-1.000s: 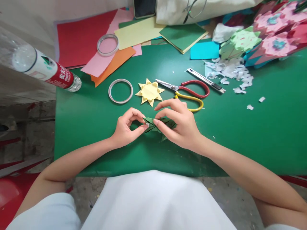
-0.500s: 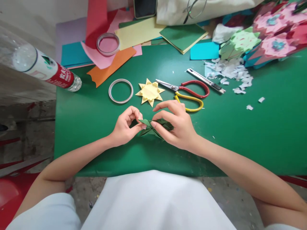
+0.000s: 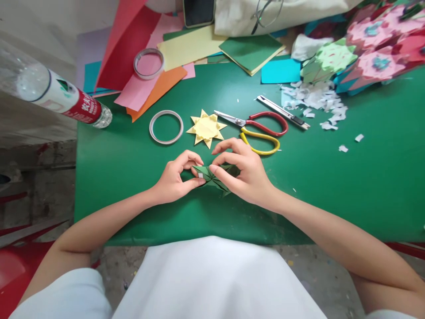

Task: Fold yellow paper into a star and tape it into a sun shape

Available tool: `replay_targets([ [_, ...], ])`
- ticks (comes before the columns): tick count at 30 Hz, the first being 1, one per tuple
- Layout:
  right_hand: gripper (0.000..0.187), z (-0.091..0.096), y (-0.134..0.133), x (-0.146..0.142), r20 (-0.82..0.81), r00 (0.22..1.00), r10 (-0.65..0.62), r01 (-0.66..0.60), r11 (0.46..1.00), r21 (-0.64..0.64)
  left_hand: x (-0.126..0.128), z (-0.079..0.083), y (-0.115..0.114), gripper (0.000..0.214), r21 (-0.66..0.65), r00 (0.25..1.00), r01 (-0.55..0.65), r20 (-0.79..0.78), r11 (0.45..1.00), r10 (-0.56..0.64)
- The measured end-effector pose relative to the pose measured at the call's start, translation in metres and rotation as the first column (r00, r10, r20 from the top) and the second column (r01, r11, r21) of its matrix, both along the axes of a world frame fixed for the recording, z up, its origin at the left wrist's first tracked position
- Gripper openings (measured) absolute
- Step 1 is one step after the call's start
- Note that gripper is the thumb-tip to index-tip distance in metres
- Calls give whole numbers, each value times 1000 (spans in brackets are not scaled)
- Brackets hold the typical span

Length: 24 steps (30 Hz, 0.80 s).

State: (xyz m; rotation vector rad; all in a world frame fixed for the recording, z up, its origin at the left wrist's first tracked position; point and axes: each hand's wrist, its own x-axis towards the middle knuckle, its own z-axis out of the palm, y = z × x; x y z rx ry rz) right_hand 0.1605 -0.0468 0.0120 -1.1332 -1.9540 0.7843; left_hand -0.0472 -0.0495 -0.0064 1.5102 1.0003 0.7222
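Note:
Between my hands is a folded green paper piece [image 3: 212,177] with creases fanning from its middle. My left hand [image 3: 181,177] grips its left edge between thumb and fingers. By the left thumb, a small white patch, perhaps tape, shows on the paper. My right hand [image 3: 244,173] holds the right part, thumb on top; its fingers hide much of that side. Just beyond my hands lies a yellow paper star [image 3: 206,127] with folded points. Scissors [image 3: 255,126] with one red and one yellow handle rest right of the star, and a tape roll [image 3: 151,135] rests left of it.
A box cutter [image 3: 283,113] and white paper scraps [image 3: 318,99] lie at the right. Colored sheets [image 3: 189,46], a second tape roll [image 3: 135,64], a phone [image 3: 198,12] and a bag [image 3: 232,20] line the back. Paper flowers [image 3: 378,64] sit back right; a bottle [image 3: 73,99] is at the left.
The left fingers have shifted on the green paper, so the white patch shows more. At the back left, the red sheet has tilted leftward and the pink paper under it lies differently.

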Motion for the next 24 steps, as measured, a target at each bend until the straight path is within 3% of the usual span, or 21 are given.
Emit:
replay_targets([
  [5,16,-1,2,2,13,1000,26,-26,998,-49,-4,-6,-1,25,96,992,-6,129,995,-6],
  [8,19,-4,1,1,83,995,60,-60,998,-8,-9,-7,3,13,259,992,-110,95,960,88],
  [10,21,-7,-1,0,158,986,54,-64,996,59,-13,-5,10,4,515,968,-189,-46,836,247],
  [12,21,-9,-1,-2,218,975,32,-61,990,127,-18,-3,19,7,714,901,-156,-180,683,395],
  [13,20,-9,-1,-1,233,972,19,-56,987,153,-21,-3,23,11,758,862,-126,-236,640,449],
  [14,18,-8,-1,0,239,971,7,-49,985,168,-23,-4,27,17,771,824,-98,-292,629,486],
  [17,18,-1,6,8,232,971,-53,13,985,174,-28,-9,36,33,732,738,-41,-437,681,514],
  [21,17,8,23,31,272,945,-180,131,973,189,-29,-15,41,14,701,714,-17,-491,713,500],
  [24,21,5,35,50,452,864,-223,150,970,193,-29,-16,42,5,707,724,6,-491,707,484],
])
